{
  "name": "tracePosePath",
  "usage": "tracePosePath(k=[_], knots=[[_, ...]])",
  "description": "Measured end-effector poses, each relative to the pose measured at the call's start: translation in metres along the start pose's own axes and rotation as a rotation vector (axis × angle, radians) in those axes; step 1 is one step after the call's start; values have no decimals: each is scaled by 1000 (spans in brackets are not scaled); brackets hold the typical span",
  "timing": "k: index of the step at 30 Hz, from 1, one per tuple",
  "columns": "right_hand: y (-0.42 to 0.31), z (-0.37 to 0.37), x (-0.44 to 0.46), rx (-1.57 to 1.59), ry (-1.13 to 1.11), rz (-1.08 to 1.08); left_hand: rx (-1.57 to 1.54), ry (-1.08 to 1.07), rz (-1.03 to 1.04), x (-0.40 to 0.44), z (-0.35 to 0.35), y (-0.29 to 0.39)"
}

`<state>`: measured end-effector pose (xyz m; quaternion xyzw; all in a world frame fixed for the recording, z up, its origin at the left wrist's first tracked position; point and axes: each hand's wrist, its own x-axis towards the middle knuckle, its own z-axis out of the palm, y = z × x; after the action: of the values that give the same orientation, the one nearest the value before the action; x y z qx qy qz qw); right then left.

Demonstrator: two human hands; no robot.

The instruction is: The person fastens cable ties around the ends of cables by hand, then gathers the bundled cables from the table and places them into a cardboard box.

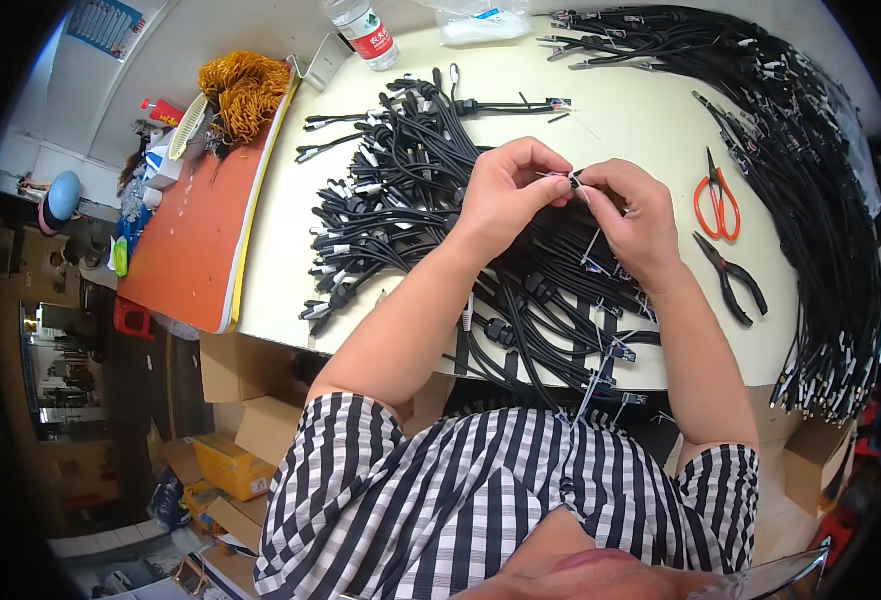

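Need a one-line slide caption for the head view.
Left hand and right hand pinch a small piece above black cables, black pliers lying nearby.

Looks every bit a small cable workshop: heaps black cables (831, 230) across the pale counter (606, 105), keeps scissors (716, 180) and pliers (724, 268) handy, stows cardboard boxes (236, 372) below!

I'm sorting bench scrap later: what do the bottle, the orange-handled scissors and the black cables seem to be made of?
Bottle: probably glossy plastic, being clear and thin-looking.
Orange-handled scissors: dark blades look like metal; smooth, evenly coloured handles suggest plastic or a plastic coating.
Black cables: likely plastic or rubber jackets, given their smooth sheen and soft bends.
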<state>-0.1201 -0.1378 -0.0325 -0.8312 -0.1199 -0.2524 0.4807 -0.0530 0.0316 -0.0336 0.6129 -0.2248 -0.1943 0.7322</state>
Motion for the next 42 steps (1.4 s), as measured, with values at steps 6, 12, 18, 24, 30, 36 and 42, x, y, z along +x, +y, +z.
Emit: tracePosePath(k=[6, 12, 18, 24, 30, 36, 42], knots=[[-7, -4, 0, -11, 20, 72, -1, 16, 28, -2, 5, 2], [-6, -5, -1, 5, 23, 71, -4, 16, 59, -3, 8, 3], [-8, -5, 2, -117, 21, -79, -34, 1, 33, -3, 6, 4], [-2, -2, 0, -182, 42, -169, -30, 12, 7, -4, 10, 5], [-7, 1, 3, -248, 94, -211, 16, 46, 54, -2, 10, 4], [-31, -12, 15, -452, 251, -314, -16, 53, 194, -1, 3, 10], [-14, -13, 9, 334, -148, 353, 54, 38, 152, -3, 7, 9]])
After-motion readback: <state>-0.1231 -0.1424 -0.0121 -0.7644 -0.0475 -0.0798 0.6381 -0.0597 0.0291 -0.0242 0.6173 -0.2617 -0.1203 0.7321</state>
